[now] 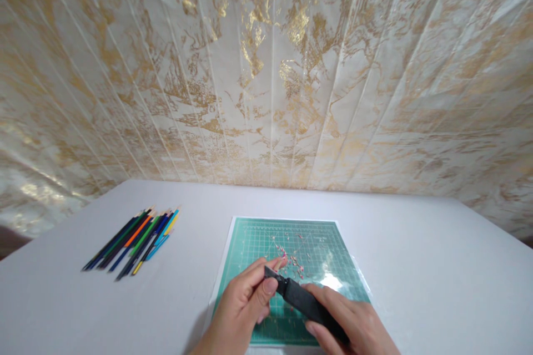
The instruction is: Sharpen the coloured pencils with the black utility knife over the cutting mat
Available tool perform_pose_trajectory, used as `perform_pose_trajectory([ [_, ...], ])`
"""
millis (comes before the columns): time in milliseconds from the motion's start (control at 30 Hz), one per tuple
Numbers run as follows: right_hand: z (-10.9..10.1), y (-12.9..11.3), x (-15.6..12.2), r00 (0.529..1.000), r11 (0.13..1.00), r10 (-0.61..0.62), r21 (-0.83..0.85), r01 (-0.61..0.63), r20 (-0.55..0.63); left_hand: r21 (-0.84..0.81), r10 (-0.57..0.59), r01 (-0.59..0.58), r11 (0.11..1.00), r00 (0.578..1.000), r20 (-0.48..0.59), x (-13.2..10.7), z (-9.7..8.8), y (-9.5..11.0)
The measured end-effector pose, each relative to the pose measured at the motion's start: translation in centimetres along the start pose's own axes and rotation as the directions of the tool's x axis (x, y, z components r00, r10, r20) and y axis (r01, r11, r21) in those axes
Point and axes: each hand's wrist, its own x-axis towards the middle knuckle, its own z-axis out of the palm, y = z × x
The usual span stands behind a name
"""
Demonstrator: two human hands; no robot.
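Note:
My right hand (350,316) is wrapped round the black handle of a craft knife (306,302), which points up and to the left. Its blade end lies against the fingers of my left hand (245,299), with the left thumb pressed near the back of the blade. Between my left fingers is a pencil (280,264); only a bit of its pale wood end shows, and the rest is hidden by the hand. Both hands are over a green cutting mat (245,238). Small pinkish shavings (295,262) are scattered on the mat just beyond my fingers.
To the left on the white table (191,310) lies a loose row of coloured pencils (137,238), mostly dark, with green, orange, blue and yellow ones among them. A white and gold patterned sheet (266,94) rises behind the table. Light glares off the mat's right part.

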Motion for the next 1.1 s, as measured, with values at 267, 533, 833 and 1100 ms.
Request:
perform_pose_trajectory([
  [267, 1.3, 0.2, -0.5, 0.992, 1.000, -0.006, -0.029, 0.003, -0.128, 0.090, 0.023, -0.017, 0.996, 0.997, -0.070, -0.3, -0.1, 0.4],
  [533, 1.2, 0.1, -0.4, 0.990, 0.997, 0.005, -0.071, -0.015, -0.138, 0.059, 0.045, -0.038, 0.998, 0.990, -0.131, -0.2, 0.2, 0.5],
  [833, 0.9, -0.3, -0.1, 0.989, 0.991, -0.012, -0.131, -0.008, -0.145, 0.120, 0.057, -0.036, 0.992, 0.982, -0.179, 0.4, -0.2, -0.3],
  [1100, 0.9, -0.2, -0.2, 0.988, 0.980, -0.022, -0.199, -0.010, -0.155, 0.030, -0.004, 0.010, 1.000, 0.979, -0.203, 0.9, -0.2, -0.5],
])
